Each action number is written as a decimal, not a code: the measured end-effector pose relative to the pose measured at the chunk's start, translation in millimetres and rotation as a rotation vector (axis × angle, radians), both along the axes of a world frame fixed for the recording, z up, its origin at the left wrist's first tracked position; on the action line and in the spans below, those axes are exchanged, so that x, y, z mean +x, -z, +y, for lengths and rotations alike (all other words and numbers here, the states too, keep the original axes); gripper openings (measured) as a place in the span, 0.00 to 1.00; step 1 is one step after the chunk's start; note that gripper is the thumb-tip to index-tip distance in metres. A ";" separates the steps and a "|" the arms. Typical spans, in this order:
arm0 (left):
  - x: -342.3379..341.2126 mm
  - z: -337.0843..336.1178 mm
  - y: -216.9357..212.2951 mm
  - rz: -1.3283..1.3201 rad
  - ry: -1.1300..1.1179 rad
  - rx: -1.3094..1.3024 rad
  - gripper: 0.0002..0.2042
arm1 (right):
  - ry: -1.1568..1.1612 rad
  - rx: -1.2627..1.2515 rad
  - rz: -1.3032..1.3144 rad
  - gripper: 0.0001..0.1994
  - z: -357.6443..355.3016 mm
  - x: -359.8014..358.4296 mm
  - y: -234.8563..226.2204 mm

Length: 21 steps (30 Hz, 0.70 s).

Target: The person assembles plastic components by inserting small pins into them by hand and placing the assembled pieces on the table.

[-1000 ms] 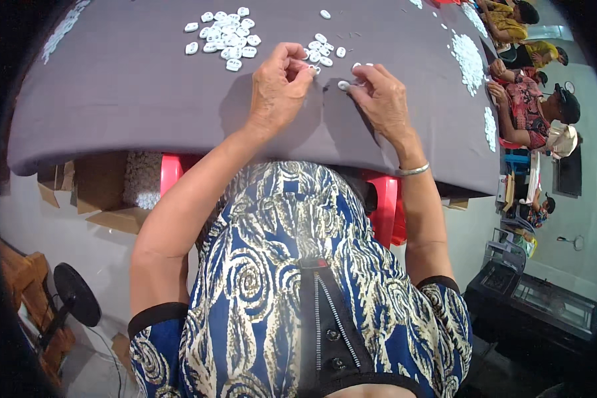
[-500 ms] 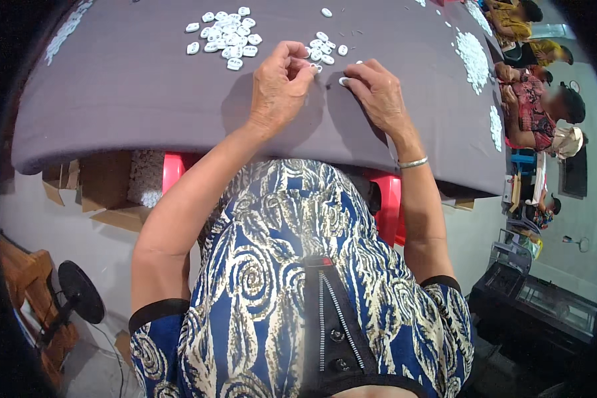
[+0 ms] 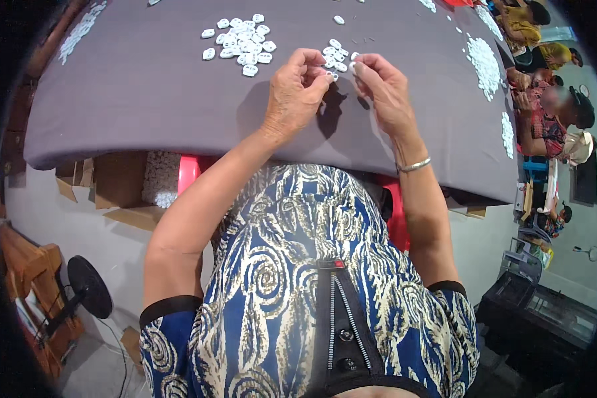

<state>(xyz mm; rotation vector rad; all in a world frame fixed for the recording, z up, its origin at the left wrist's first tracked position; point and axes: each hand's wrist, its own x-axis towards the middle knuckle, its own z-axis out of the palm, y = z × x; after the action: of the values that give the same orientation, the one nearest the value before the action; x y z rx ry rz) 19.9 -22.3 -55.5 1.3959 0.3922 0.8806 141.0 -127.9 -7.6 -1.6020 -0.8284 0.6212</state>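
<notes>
My left hand (image 3: 297, 93) is closed, pinching a small white plastic piece with ring-like loops (image 3: 332, 77) between thumb and fingertips. Close by on the right, my right hand (image 3: 389, 91) pinches a small white oval plastic piece (image 3: 353, 67). The two pieces are near each other above the table, with a small gap between them. Just beyond my fingertips lies a small cluster of white oval pieces (image 3: 335, 52), partly hidden by my hands. A bigger heap of white oval pieces with dark marks (image 3: 245, 41) lies farther left.
Grey cloth covers the table (image 3: 146, 99). Several thin metal pins (image 3: 351, 41) and a lone oval piece (image 3: 339, 20) lie beyond the cluster. White heaps (image 3: 484, 69) line the right side, where other people (image 3: 557, 106) sit. An open cardboard box (image 3: 119, 182) stands under the near edge.
My right hand has lifted its oval piece and brought it closer to the piece in my left hand. The whole view has shifted slightly.
</notes>
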 end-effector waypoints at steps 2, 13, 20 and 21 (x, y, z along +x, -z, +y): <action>1.5 -0.7 -2.3 0.004 0.006 0.005 0.10 | -0.039 0.150 0.141 0.07 10.7 0.5 0.5; 4.6 1.5 -2.6 0.041 -0.005 0.018 0.11 | -0.059 0.207 0.268 0.09 17.0 0.1 10.9; 3.2 0.2 -7.2 0.061 0.034 0.014 0.12 | -0.057 0.191 0.186 0.08 16.6 0.1 9.3; 3.1 0.0 -7.8 0.070 0.039 0.007 0.12 | -0.057 0.191 0.187 0.08 16.5 0.1 9.2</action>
<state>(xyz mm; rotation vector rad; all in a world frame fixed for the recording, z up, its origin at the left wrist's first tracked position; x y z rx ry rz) 23.0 -22.3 -47.6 1.4394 0.4135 0.8040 141.1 -111.3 -16.8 -1.3304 -0.7725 0.6998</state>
